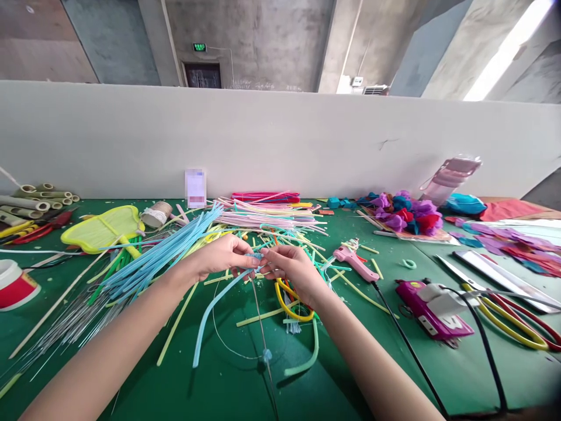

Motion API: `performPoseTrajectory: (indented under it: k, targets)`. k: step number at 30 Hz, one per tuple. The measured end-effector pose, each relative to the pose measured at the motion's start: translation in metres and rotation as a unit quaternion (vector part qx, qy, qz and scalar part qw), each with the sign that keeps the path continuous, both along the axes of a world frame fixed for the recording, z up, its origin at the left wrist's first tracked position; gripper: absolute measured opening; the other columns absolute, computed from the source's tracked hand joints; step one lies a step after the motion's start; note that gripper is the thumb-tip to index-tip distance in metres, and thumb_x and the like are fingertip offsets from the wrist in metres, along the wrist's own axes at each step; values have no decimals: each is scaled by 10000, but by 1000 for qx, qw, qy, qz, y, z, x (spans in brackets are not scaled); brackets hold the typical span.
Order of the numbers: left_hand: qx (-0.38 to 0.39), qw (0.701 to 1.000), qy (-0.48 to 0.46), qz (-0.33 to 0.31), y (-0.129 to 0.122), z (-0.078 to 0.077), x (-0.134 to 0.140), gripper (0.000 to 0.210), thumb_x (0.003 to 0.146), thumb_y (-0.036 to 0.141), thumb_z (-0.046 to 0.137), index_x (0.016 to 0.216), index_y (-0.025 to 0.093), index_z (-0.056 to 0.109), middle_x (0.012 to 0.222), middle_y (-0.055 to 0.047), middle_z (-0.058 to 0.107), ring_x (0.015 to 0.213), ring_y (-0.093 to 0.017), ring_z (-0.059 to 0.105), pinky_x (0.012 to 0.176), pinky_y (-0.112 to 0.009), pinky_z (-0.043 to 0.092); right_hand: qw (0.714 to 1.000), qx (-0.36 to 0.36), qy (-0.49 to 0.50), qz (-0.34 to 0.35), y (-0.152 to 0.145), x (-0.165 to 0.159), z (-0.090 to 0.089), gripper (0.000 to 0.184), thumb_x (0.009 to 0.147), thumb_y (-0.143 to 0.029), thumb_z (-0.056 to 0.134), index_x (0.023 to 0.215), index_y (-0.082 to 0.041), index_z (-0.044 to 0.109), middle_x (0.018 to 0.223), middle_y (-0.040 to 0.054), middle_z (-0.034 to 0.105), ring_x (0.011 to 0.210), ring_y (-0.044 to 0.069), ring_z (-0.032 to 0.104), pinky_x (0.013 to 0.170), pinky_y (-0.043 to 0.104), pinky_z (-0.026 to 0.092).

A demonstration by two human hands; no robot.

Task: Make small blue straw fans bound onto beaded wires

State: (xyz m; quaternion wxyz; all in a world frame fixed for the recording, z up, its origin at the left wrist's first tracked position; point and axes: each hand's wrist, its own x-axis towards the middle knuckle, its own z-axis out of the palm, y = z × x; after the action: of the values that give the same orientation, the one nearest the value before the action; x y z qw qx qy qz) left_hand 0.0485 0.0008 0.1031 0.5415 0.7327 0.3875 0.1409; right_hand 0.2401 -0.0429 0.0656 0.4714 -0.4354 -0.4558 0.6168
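Observation:
A light-blue pipe cleaner [209,314] is pinched at its upper part between my two hands, where it looks bunched or coiled. My left hand [222,256] is closed on its left side, and the loose end hangs down below. My right hand [293,269] is closed on the right side, its fingertips almost touching the left ones. A thin wire [259,307] runs down from under my fingers, and a small pale-blue tuft [267,355] sits low on it. How the wire joins the pipe cleaner is hidden by my fingers.
A bundle of blue pipe cleaners [158,257] and pale ones [272,219] lie around. Right are a pink glue gun [357,263], a purple power strip [432,313] and scissors [512,327]. Left are a yellow net-like piece [103,228] and a red-white cup [16,286]. A partition [280,140] stands behind.

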Motion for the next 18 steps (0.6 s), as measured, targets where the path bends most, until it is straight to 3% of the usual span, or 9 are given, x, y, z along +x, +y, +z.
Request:
performPoseTrajectory:
  k: [12,18]
  targets:
    - [-32,999,-11,-20,-1,2,-3,308,776,439,755,847,140,740,799,-64,747,726,-181,637,637,-257,465,994,83,-74,-7,-2,-4,-2,422,701,-568,775,707,-155,686,645,35,699,606,146,653,620,263,525]
    - [30,997,67,-20,4,18,-27,438,844,577,641,1048,191,679,993,-65,687,855,-213,650,586,-235,461,992,96,-67,-51,7,-1,-14,480,672,-628,769,744,-164,667,647,25,688,613,155,647,626,277,534]
